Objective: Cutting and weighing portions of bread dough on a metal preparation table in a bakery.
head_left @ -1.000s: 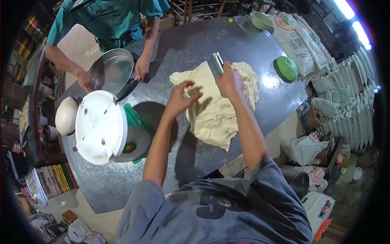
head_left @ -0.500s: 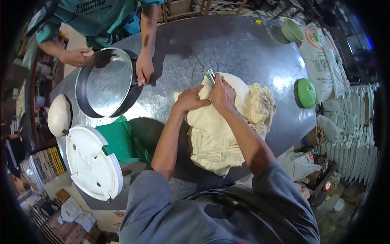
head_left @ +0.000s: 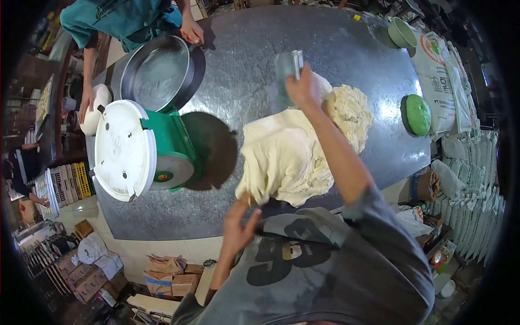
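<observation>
A large mass of pale dough lies spread on the dark table in front of me. Its near left corner is stretched toward me, and the fingers of my left hand touch that corner with the thumb held apart. Beyond the dough, my right hand is closed around the grip of a metal dough scraper, its blade smeared by motion. Under my right wrist sits a smooth piece of dough, partly hidden. Beside it rests a rougher, lumpy dough piece.
At left stands a green scale with a white round plate. Behind it a co-worker's hand holds a round pan; the other touches a dough lump. Green dough and a green bowl are at right.
My left hand has come off the top of the dough to its near edge. My right hand has lifted the scraper away. The large dough now lies nearer, apart from the smooth piece.
</observation>
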Demonstrator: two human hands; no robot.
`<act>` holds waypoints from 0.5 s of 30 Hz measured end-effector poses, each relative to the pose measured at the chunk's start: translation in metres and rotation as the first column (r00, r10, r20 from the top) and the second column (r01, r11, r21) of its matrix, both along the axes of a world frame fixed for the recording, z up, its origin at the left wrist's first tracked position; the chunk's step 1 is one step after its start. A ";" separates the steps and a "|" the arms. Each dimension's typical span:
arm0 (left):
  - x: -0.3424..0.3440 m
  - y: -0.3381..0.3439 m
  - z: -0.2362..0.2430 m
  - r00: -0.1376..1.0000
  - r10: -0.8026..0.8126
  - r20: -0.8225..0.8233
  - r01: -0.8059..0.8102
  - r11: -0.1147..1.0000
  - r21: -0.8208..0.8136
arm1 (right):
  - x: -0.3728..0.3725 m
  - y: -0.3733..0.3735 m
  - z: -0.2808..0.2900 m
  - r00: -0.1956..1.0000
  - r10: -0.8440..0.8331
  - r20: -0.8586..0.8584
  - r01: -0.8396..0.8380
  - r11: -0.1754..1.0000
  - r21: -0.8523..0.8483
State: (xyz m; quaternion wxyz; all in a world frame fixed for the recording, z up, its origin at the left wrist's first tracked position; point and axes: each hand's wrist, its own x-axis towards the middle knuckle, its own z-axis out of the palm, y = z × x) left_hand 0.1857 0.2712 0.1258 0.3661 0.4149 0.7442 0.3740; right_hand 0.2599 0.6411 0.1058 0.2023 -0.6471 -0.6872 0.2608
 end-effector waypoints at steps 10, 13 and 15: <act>-0.098 0.266 -0.058 0.750 -0.510 -0.422 0.619 0.767 0.172 | 0.035 -0.106 0.047 0.921 0.175 0.347 -0.119 0.977 -0.177; -0.102 0.269 -0.088 0.750 -0.630 0.204 0.662 0.704 -0.257 | 0.017 -0.104 0.025 0.916 0.157 0.369 -0.106 0.982 -0.154; -0.100 0.229 -0.063 0.789 -0.614 0.014 0.588 0.749 -0.305 | 0.006 -0.098 0.004 0.916 0.166 0.366 -0.128 0.984 -0.127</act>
